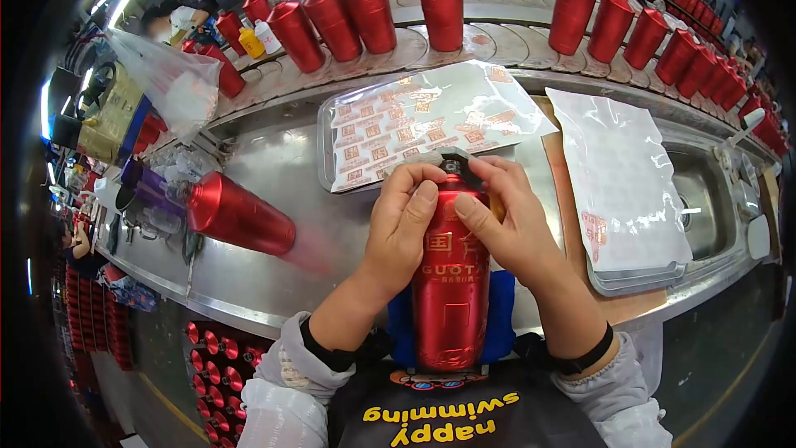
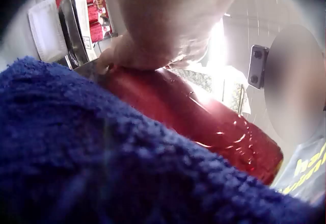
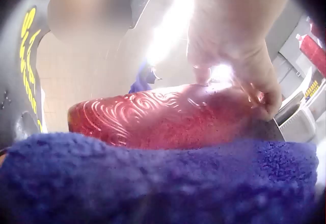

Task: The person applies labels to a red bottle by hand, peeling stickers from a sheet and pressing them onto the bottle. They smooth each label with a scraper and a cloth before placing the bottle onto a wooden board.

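A red bottle [image 1: 450, 307] with gold lettering stands nearly upright in the head view, its base close to the black apron. My left hand [image 1: 400, 220] holds it at the neck and shoulder from the left, fingers curled. From the other side my right hand [image 1: 522, 228] does likewise, thumb on the shoulder. A greyish piece [image 1: 452, 152] lies around the neck between the fingertips; its details are unclear. Blue towel [image 1: 500, 315] is behind the bottle. Both wrist views show the bottle [image 2: 198, 117] [image 3: 153, 119] lying across the towel [image 2: 97, 147] [image 3: 153, 178], under the left hand [image 2: 163, 25] and right hand [image 3: 237, 45].
Another red bottle [image 1: 240, 214] lies on the metal table [image 1: 249, 282] at left. A tray [image 1: 326, 149] with printed sheets [image 1: 423, 116] is behind the hands; more sheets [image 1: 622, 182] lie right, beside a sink [image 1: 709, 207]. Several red bottles [image 1: 440, 8] stand along the conveyor [image 1: 497, 43].
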Available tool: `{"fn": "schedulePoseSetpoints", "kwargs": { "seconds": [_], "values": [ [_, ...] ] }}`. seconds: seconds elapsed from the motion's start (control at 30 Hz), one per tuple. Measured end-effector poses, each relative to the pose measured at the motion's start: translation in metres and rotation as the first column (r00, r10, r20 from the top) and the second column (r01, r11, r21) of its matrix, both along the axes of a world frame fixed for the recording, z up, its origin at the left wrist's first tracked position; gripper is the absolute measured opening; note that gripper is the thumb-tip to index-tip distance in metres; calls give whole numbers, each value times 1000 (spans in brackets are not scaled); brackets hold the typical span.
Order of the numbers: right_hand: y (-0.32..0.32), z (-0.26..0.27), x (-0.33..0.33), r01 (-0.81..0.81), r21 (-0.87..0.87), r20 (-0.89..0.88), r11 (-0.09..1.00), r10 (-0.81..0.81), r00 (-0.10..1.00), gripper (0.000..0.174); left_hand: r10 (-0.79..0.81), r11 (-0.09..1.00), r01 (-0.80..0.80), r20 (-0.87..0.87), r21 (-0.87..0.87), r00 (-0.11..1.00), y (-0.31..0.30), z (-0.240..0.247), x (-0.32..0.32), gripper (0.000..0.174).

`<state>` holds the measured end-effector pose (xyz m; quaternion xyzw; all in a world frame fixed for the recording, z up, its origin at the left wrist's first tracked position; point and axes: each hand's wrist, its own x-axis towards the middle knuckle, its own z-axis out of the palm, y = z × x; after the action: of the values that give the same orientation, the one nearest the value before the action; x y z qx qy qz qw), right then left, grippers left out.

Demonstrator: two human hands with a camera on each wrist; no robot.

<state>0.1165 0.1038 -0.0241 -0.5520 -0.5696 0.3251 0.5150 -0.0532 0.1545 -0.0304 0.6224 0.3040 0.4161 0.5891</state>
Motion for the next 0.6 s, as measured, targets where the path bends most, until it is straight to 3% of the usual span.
{"fn": "schedulePoseSetpoints", "kwargs": {
  "seconds": [0.13,0.33,0.43,0.53,0.6],
  "values": [
    [0,-6,0,-13,-35,60,999,15,998,57,-4,999,5,-28,35,1000,1,-1,0,27],
    [-2,-5,4,-92,-82,-32,992,90,995,56,14,995,-10,-41,95,999,2,-4,1,26],
    [-4,-7,10,-157,-48,-201,987,144,969,56,-11,999,13,-42,43,999,2,-2,-2,25],
    [-12,4,15,-110,-166,-363,980,43,931,52,-28,999,27,-38,-24,999,0,4,0,24],
    [-15,4,19,-1,-60,-331,998,-19,944,50,13,999,-15,-42,-29,999,-1,1,2,26]
  ]
}}
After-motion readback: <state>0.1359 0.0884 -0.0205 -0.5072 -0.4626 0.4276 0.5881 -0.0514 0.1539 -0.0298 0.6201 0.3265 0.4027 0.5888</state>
